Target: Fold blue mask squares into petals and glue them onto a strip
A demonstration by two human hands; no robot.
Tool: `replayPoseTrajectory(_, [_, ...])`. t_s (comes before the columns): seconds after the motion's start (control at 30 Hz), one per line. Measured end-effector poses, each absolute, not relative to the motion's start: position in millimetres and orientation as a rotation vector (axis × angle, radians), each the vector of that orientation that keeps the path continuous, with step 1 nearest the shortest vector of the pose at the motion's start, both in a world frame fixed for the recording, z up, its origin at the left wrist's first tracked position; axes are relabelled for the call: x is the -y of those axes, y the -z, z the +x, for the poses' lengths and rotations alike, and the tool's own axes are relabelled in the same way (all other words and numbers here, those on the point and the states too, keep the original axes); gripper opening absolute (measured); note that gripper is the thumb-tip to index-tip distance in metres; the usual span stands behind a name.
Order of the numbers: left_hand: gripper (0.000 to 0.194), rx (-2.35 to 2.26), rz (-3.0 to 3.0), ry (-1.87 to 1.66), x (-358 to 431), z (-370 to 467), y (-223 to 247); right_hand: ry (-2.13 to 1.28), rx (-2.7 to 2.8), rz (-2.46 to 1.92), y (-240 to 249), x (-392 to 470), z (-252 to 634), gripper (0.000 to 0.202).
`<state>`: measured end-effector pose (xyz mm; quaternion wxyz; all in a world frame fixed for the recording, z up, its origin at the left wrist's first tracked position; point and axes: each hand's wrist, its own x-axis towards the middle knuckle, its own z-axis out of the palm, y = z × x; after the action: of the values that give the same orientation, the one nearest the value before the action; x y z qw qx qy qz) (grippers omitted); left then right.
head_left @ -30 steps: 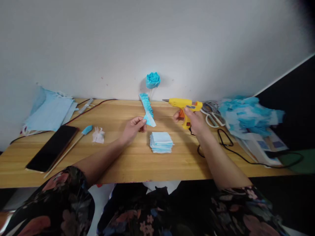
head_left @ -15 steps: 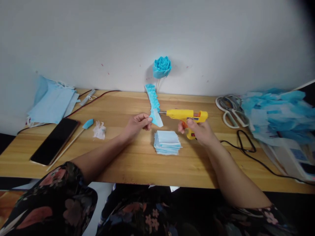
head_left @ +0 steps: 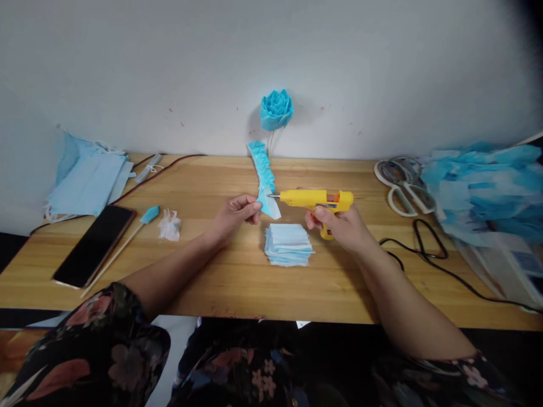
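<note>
My left hand [head_left: 238, 216] pinches the near end of a ruffled blue fabric strip [head_left: 262, 167] between thumb and fingers. The strip stretches away toward the back edge of the table. In my right hand [head_left: 337, 225] is a yellow glue gun [head_left: 303, 198], gripped by its handle. Its metal nozzle points left and reaches over the strip's pale flap, close to my left fingertips; whether it touches I cannot tell. Just below lies a stack of cut light-blue fabric pieces [head_left: 288, 244]. Behind the strip, a blue fabric flower [head_left: 277, 109] stands on a thin stick against the wall.
On the left lie a pile of face masks [head_left: 87, 178], a phone [head_left: 94, 246], a stick with a blue tip [head_left: 116, 257] and a crumpled white scrap [head_left: 169, 225]. To the right are scissors [head_left: 405, 198], a black cord [head_left: 449, 268] and a heap of blue fabric [head_left: 487, 192].
The glue gun has moved slightly left, so its nozzle now lies over the strip's flap instead of at its edge. My left hand keeps its hold. The view has shifted a little.
</note>
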<state>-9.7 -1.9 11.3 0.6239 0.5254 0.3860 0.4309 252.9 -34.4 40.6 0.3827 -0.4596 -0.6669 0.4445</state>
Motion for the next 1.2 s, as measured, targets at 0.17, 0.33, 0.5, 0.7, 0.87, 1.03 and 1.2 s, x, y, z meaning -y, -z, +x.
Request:
replayPoseTrajectory(0.17, [0.052,-0.903,1.2,-0.992,3.7,-9.0,-12.9,-1.099,1.726,-1.171,-39.3,34.0,253.4,0.064])
replayPoseTrajectory(0.33, [0.051,-0.919,1.205,-0.984,5.5,-8.5,-16.6,-1.03,1.772,-1.148,-43.2,33.3,250.9,0.062])
replayPoseTrajectory(0.5, [0.05,-0.945,1.225,-0.976,5.8,-8.8,-17.2,-1.024,1.792,-1.138,-48.7,34.1,247.6,0.056])
replayPoseTrajectory(0.7, [0.05,-0.906,1.227,-0.999,4.6,-9.7,-11.5,-1.053,1.7,-1.214,-49.1,36.5,245.9,0.053])
replayPoseTrajectory(0.87, [0.049,-0.895,1.211,-1.004,3.7,-10.1,-9.5,-1.063,1.692,-1.222,-48.7,37.2,246.2,0.05])
replayPoseTrajectory(1.03, [0.05,-0.895,1.197,-1.015,4.1,-9.6,-10.6,-1.071,1.723,-1.23,-48.0,37.4,247.3,0.046])
replayPoseTrajectory(1.2, [0.052,-0.908,1.156,-1.038,5.0,-8.3,-11.9,-1.048,1.764,-1.209,-48.3,37.3,248.4,0.049])
